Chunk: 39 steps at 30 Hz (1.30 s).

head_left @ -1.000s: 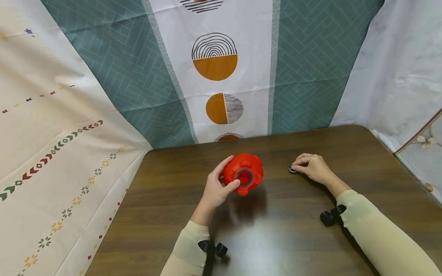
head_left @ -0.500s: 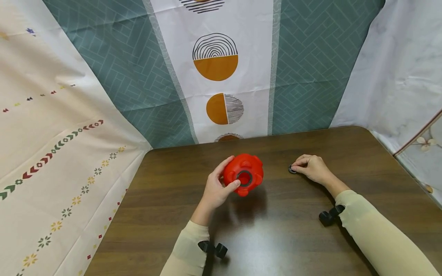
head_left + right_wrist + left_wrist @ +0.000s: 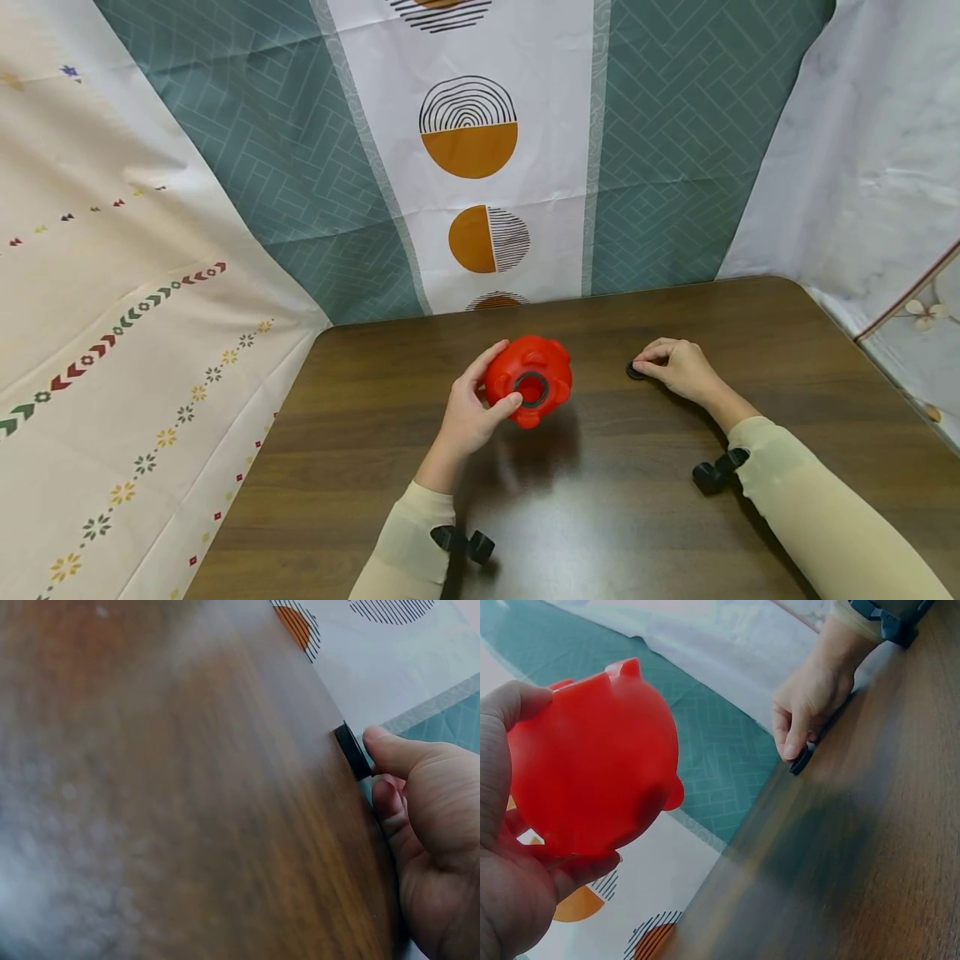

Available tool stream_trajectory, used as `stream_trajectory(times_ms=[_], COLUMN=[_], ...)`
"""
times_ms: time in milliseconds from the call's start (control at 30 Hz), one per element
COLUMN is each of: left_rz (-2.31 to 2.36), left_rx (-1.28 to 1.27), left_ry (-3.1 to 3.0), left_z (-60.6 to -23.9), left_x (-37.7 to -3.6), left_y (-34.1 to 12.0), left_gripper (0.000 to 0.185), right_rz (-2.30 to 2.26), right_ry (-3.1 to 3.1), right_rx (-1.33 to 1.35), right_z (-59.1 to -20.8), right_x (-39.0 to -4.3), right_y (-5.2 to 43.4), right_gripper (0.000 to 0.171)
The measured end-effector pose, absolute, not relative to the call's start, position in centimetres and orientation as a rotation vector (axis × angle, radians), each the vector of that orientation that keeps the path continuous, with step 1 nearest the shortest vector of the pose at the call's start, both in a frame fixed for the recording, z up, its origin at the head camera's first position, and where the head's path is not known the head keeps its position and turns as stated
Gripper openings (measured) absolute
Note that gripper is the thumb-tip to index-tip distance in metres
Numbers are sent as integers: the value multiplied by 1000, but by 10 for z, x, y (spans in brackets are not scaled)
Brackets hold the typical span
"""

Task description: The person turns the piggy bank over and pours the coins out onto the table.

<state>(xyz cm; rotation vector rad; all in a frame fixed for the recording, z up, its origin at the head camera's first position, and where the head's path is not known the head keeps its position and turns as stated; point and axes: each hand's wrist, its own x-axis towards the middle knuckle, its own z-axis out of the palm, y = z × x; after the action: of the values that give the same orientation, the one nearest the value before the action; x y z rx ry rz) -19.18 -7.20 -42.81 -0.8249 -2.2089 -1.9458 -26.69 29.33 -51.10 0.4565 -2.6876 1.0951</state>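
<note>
L hand (image 3: pixel 467 410) grips a red, rounded, plastic-looking object (image 3: pixel 534 357) w/ stubby bumps, thumb at the dark-rimmed round hole (image 3: pixel 531 388), other fingers round its side. Obj. is held up, clear of the dark-brown wood-grain surface (image 3: pixel 337 467), approx. mid-width, hole facing the head cam. R hand (image 3: pixel 681 368), well apart to the right, pinches a small black disc (image 3: pixel 352 751) btwn thumb & fingertips, low at the surface, toward the far edge; can't tell exactly how disc meets it. Cream sleeves (image 3: pixel 821 500), black wrist-worn devices (image 3: pixel 480 546). Behind: teal & white cloth (image 3: pixel 667 150) w/ orange/black circles.
</note>
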Motion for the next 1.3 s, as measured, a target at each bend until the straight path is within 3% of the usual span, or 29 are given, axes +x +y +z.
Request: stream_trajectory(times_ms=[300,567,1000,1300], left_rz=[-1943,-1904,-1901,-1947], left_rx=[-826,-813,-802,-836], left_ry=[-2207,-2215,-2204,-2194], left_z=[-400,-395,-399,-398], left_x=[-176,-174,-175,-172], left_y=[-67,-66,-70,-69], left_gripper=[63,64,64,65], right_rz=[1086,1330,1695,1734], right_ry=[-2583,-2409,-2398,-2468], right_rx=[396,539,718,792], right_z=[-492,-446,-417,-419], right_x=[-256,-225,-191,-184], right_y=[286,239,182,162], right_gripper=[11,13,62,86])
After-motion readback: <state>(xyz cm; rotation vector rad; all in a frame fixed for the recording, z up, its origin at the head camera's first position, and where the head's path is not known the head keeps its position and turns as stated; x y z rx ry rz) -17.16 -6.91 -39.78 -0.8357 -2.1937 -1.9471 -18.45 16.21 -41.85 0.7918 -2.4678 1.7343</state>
